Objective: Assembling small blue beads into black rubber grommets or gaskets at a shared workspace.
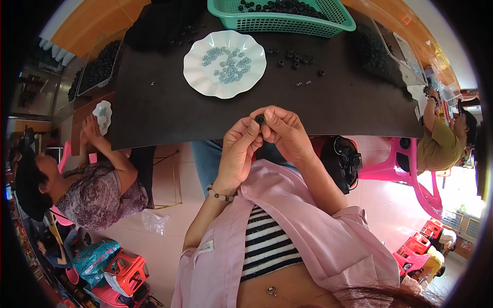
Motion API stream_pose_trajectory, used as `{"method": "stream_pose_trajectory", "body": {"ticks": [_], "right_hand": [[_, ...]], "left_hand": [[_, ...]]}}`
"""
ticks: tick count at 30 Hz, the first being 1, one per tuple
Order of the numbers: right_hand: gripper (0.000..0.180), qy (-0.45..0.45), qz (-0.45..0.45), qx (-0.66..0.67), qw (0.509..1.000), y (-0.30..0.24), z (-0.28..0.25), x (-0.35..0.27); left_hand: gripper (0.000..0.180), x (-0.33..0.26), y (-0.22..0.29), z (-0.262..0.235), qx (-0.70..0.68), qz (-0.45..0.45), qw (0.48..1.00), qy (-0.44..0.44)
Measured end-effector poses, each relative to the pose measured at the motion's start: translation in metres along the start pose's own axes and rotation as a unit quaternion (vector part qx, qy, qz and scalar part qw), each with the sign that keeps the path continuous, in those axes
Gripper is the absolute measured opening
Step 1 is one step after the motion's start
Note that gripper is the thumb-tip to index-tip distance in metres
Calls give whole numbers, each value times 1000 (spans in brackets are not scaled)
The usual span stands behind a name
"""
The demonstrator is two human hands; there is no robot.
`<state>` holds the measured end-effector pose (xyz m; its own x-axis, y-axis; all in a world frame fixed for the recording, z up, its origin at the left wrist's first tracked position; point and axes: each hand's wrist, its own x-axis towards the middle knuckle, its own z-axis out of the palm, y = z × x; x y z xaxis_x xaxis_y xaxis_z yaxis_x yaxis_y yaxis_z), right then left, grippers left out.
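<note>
Just off the table's near edge, my left hand (237,149) and my right hand (284,131) meet with fingertips closed around a small black round part (260,119) with a hole in its end. Anything inside the part is too small to make out. Beyond my hands, a white wavy-rimmed plate (193,69) holds many small shiny coiled pieces that look like springs (233,69). Two similar spring-like pieces (303,82) lie on the dark table (205,115). Several loose black parts (296,59) are scattered right of the plate.
A green plastic basket (287,23) of black parts stands at the table's far side. Clear bins of black parts flank the table, one at right (380,51), one at left (102,64). A person (87,190) works at the left; another (441,138) sits at the right.
</note>
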<state>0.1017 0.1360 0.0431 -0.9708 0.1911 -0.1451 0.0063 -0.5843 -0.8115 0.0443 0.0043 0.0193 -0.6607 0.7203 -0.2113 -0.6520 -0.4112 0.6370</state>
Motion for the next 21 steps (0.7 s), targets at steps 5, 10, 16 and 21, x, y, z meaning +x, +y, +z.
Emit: {"method": "stream_pose_trajectory", "body": {"ticks": [5, 10, 16, 21], "right_hand": [[18, 3, -70, -89, 994, 4, 2, -2], [17, 5, -167, -237, 957, 11, -2, -4], [18, 11, -305, -473, 826, -1, -5, -14], [19, -1, -330, -504, 798, -2, -9, -14]], "left_hand": [[25, 0, 3, 4, -27, -1, 999, -17], [27, -7, 3, 3, -34, -29, 999, 15], [28, -16, 6, -9, -4, -39, 999, -6], [27, -19, 3, -11, -14, -39, 999, 1]]}}
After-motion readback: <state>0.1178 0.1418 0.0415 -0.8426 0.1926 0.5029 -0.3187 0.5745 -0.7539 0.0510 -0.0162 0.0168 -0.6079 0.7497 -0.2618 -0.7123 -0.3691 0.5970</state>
